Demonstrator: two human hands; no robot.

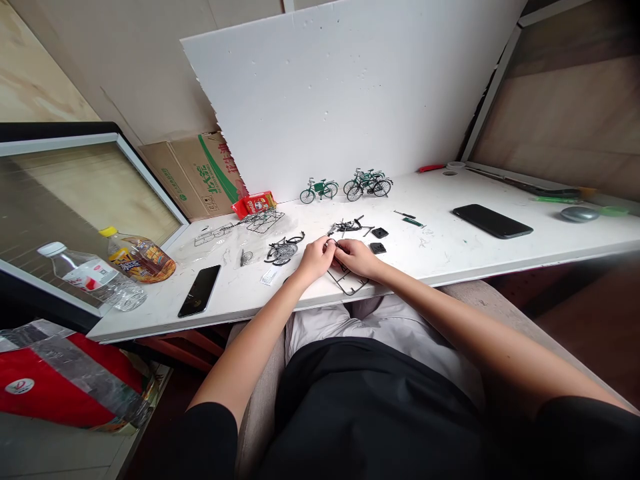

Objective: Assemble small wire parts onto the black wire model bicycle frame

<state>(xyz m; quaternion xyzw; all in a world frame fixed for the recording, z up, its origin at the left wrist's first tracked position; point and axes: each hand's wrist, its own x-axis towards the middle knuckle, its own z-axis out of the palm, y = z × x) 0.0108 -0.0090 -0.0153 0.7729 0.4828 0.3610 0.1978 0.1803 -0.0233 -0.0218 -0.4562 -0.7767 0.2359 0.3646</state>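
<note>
My left hand and my right hand meet near the table's front edge, fingertips pinched together around a small dark piece that is mostly hidden. Below my right hand lies a thin black plastic frame, partly covered by it. Just beyond my fingers are loose black bicycle parts. Black wheels and other parts lie to the left. Two small black square pieces sit to the right of my right hand.
Finished toy bicycles stand at the back by a white board. Phones lie on both sides of the white table. Bottles are far left; a small knife and mouse are right.
</note>
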